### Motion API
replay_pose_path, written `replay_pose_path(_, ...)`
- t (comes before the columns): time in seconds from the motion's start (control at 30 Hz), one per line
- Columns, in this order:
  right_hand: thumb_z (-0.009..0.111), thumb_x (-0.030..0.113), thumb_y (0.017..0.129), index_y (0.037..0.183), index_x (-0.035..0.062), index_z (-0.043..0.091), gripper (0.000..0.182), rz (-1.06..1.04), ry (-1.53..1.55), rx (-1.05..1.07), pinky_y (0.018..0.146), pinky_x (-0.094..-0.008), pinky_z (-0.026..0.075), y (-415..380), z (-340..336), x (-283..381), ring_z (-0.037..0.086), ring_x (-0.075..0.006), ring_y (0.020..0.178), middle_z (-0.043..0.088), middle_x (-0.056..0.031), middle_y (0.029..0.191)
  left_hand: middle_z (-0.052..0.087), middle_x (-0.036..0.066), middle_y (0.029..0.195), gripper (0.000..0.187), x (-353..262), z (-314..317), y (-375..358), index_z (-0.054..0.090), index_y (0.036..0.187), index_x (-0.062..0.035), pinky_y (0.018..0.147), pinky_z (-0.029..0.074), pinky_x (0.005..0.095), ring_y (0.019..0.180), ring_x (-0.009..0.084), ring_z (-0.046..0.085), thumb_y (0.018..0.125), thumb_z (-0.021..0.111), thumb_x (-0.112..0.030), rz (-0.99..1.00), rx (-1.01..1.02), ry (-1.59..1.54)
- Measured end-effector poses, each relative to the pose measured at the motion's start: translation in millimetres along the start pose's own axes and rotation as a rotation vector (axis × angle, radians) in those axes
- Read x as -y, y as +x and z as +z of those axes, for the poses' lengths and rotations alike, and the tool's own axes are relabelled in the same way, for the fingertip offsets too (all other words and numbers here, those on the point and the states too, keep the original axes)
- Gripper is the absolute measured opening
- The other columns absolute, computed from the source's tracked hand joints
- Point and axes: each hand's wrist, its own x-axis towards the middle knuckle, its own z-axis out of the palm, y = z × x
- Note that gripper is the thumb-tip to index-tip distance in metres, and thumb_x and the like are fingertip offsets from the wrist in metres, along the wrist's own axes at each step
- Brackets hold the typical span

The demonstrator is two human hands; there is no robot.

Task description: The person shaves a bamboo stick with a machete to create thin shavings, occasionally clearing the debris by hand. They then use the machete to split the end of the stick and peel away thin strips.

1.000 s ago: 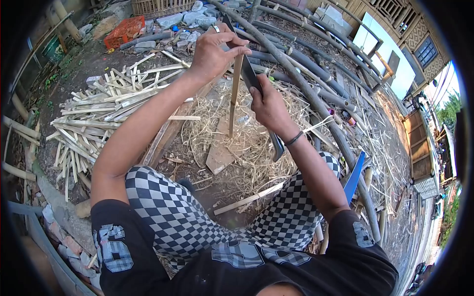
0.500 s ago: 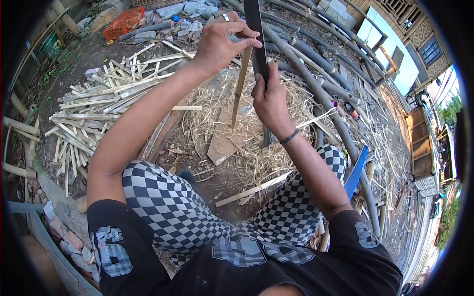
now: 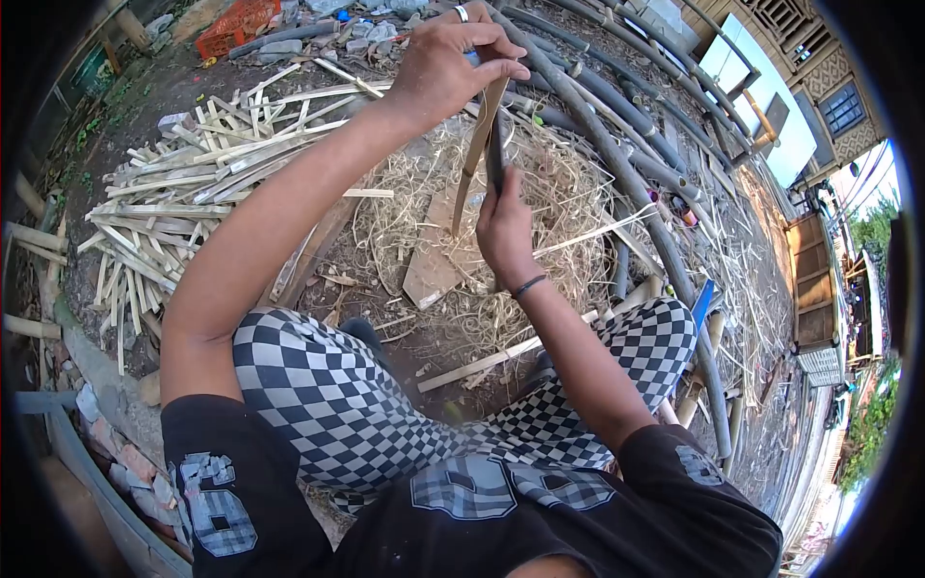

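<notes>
Thumb and fingers of my left hand point(image 3: 448, 72) pinch the top of a thin bamboo strip point(image 3: 471, 159), which stands nearly upright. Its lower end meets a wooden board point(image 3: 430, 275) on the ground. My right hand point(image 3: 507, 233) is wrapped round the handle of a machete point(image 3: 495, 156). The dark blade points upward and lies close along the right side of the strip. Curly bamboo shavings point(image 3: 568, 193) surround the board.
A heap of split bamboo strips point(image 3: 207, 183) lies to the left. Long dark poles point(image 3: 617, 125) stretch across the right and back. An orange crate point(image 3: 236, 27) stands at the far left, and a blue object point(image 3: 703, 301) lies by my right knee.
My right hand and the machete have moved down and slightly left along the strip. My left hand has shifted a little up and right, still pinching the strip's top.
</notes>
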Motion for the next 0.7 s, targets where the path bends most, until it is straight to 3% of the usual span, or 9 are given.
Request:
replay_pose_path(0.03, 0.048, 0.014, 0.100, 0.129, 0.0063, 0.039, 0.031, 0.115, -0.223, 0.276, 0.065, -0.0626, 0.047, -10.8, 11.4, -22.9, 0.064, -0.0525, 0.076, 0.066, -0.0309, 0.080, 0.068, 0.002, 0.079, 0.018, 6.5, 4.5, -0.4, 0.078, 0.083, -0.0086, 0.071, 0.052, 0.0356, 0.079, 0.0177, 0.067, 0.074, 0.087, -0.021, 0.059, -0.134, 0.002)
replay_pose_path(0.13, 0.046, 0.013, 0.099, 0.133, 0.0089, 0.039, 0.034, 0.112, -0.266, 0.426, 0.075, -0.0642, 0.047, -15.2, 20.5, -52.7, 0.063, -0.0556, 0.084, 0.065, -0.0341, 0.083, 0.068, 0.000, 0.085, 0.020, 5.2, -3.3, -1.7, 0.080, 0.092, -0.0140, 0.075, 0.051, 0.0310, 0.080, 0.0137, 0.064, 0.075, 0.087, -0.022, 0.071, -0.075, -0.063)
replay_pose_path(0.2, 0.046, 0.013, 0.100, 0.132, 0.0084, 0.039, 0.033, 0.067, -0.183, 0.367, 0.075, -0.0631, 0.048, -4.4, 17.8, -54.9, 0.063, -0.0556, 0.083, 0.065, -0.0348, 0.084, 0.066, 0.002, 0.081, 0.020, -0.6, 0.9, -5.3, 0.078, 0.083, -0.0089, 0.071, 0.052, 0.0351, 0.081, 0.0177, 0.066, 0.072, 0.088, -0.021, 0.087, -0.101, -0.013)
replay_pose_path(0.3, 0.046, 0.014, 0.101, 0.129, 0.0069, 0.042, 0.029, 0.003, -0.009, 0.207, 0.070, -0.0600, 0.048, 8.6, -20.6, 6.9, 0.063, -0.0542, 0.081, 0.064, -0.0347, 0.081, 0.069, 0.002, 0.085, 0.017, 7.0, 2.1, -4.7, 0.079, 0.085, -0.0107, 0.069, 0.052, 0.0328, 0.076, 0.0173, 0.067, 0.073, 0.087, -0.019, 0.072, -0.123, -0.061)
replay_pose_path(0.43, 0.048, 0.015, 0.101, 0.128, 0.0083, 0.042, 0.028, 0.004, 0.080, 0.041, 0.062, -0.0603, 0.047, 1.9, -15.7, 27.2, 0.063, -0.0526, 0.072, 0.062, -0.0302, 0.070, 0.071, 0.000, 0.081, 0.019, 7.9, -11.0, -0.3, 0.080, 0.092, -0.0101, 0.073, 0.052, 0.0291, 0.078, 0.0125, 0.068, 0.078, 0.085, -0.021, 0.056, -0.061, 0.041)
replay_pose_path(0.47, 0.049, 0.014, 0.100, 0.129, 0.0102, 0.042, 0.030, -0.035, 0.036, -0.038, 0.058, -0.0605, 0.046, -6.8, 7.6, 4.9, 0.062, -0.0519, 0.066, 0.061, -0.0287, 0.065, 0.070, 0.004, 0.080, 0.017, 2.1, -11.8, -0.2, 0.075, 0.087, -0.0043, 0.070, 0.053, 0.0299, 0.075, 0.0136, 0.068, 0.079, 0.084, -0.016, -0.077, -0.040, -0.045)
replay_pose_path(0.53, 0.049, 0.014, 0.099, 0.130, 0.0093, 0.042, 0.032, 0.120, -0.132, 0.130, 0.061, -0.0606, 0.048, -39.2, 57.6, -49.3, 0.064, -0.0510, 0.069, 0.063, -0.0292, 0.069, 0.069, 0.008, 0.078, 0.018, 1.1, -10.5, -2.4, 0.070, 0.082, 0.0015, 0.067, 0.054, 0.0308, 0.072, 0.0147, 0.067, 0.081, 0.083, -0.011, -0.211, -0.015, -0.135)
replay_pose_path(0.6, 0.048, 0.015, 0.099, 0.131, 0.0088, 0.041, 0.034, 0.222, -0.255, 0.274, 0.065, -0.0610, 0.049, -73.8, 78.1, -90.6, 0.065, -0.0512, 0.072, 0.065, -0.0294, 0.072, 0.072, 0.000, 0.081, 0.019, 10.0, -11.5, -3.4, 0.079, 0.094, -0.0097, 0.077, 0.054, 0.0285, 0.078, 0.0124, 0.069, 0.079, 0.084, -0.022, 0.080, -0.079, 0.030)
replay_pose_path(0.7, 0.047, 0.018, 0.100, 0.132, 0.0099, 0.040, 0.034, 0.217, -0.226, 0.286, 0.069, -0.0612, 0.049, -58.2, 75.1, -93.6, 0.065, -0.0519, 0.075, 0.066, -0.0298, 0.075, 0.073, 0.001, 0.087, 0.019, 5.6, -13.3, -0.4, 0.079, 0.093, -0.0091, 0.079, 0.055, 0.0286, 0.082, 0.0122, 0.070, 0.079, 0.084, -0.022, 0.017, -0.054, 0.082)
